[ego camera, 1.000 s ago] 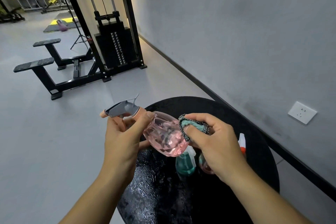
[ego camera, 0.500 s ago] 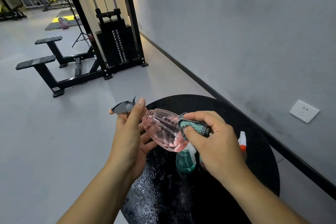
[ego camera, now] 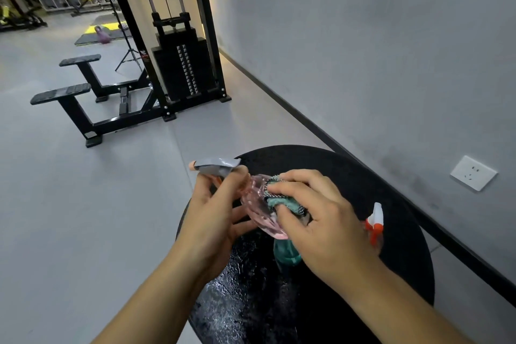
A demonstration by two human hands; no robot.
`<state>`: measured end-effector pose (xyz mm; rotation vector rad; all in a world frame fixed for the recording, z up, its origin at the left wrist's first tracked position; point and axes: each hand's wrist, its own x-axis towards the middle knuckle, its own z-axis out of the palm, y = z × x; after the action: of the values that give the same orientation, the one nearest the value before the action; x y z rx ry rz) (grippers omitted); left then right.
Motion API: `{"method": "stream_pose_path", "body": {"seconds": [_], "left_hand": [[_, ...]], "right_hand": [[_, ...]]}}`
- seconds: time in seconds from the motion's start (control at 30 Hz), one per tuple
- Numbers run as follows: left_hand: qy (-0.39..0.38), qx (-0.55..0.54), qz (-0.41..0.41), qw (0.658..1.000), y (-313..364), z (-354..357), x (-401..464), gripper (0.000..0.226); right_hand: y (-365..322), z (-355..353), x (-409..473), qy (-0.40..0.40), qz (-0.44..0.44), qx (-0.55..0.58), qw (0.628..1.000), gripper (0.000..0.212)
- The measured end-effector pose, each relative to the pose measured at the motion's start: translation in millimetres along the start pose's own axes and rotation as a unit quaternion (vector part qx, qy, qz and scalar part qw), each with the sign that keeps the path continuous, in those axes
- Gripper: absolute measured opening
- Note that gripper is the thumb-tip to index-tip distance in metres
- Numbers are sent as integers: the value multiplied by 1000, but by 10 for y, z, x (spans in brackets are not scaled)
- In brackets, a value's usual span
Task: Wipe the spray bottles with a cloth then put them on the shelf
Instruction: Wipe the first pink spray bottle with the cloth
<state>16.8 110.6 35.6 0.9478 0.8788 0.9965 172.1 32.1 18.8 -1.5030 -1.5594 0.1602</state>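
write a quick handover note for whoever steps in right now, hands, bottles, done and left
Left hand: grips the pink spray bottle near its neck, tipped sideways over the round black table.
Right hand: presses the cloth to the pink body.
Teal bottle and a red-and-white trigger bottle stand on the table.
Done: nothing shelved in view.
Left: finish the pink bottle, wipe the others, shelve all.

Two bare forearms are seen, no sleeves reaching the wrists; the left hand and right hand are ungloved.
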Motion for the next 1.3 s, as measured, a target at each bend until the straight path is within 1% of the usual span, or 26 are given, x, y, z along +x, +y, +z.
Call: {"method": "stream_pose_path", "body": {"seconds": [0.1,0.27,0.33,0.5,0.7,0.87,1.03,1.1,1.23,1.3], "left_hand": [[-1,10,19,1000,-54,35,3,14],[32,5,58,998,-17,32,51,24],[34,14,64,997,-23,52,49,20],[29,42,49,998,-73,123,13,18],[44,34,50,997,-37,101,42,15],[33,35,45,998,-44,108,28,15],[67,23,54,996,-3,46,82,14],[70,23,52,996,-24,35,85,13],[54,21,42,997,-65,56,66,19],[53,14,45,997,-38,48,73,19]], "right_hand": [[-33,-3,25,-3,-16,2,1000,31],[20,-69,48,9,44,43,998,29],[4,-70,45,8,49,48,998,30],[-36,-72,58,14,10,45,999,31],[21,-142,50,12,71,27,997,28],[11,-117,63,1,23,47,999,29],[77,-169,75,10,76,67,995,28],[90,-146,58,4,81,70,994,29],[54,-125,51,-2,34,56,998,31],[55,-146,68,1,38,62,997,31]]}}
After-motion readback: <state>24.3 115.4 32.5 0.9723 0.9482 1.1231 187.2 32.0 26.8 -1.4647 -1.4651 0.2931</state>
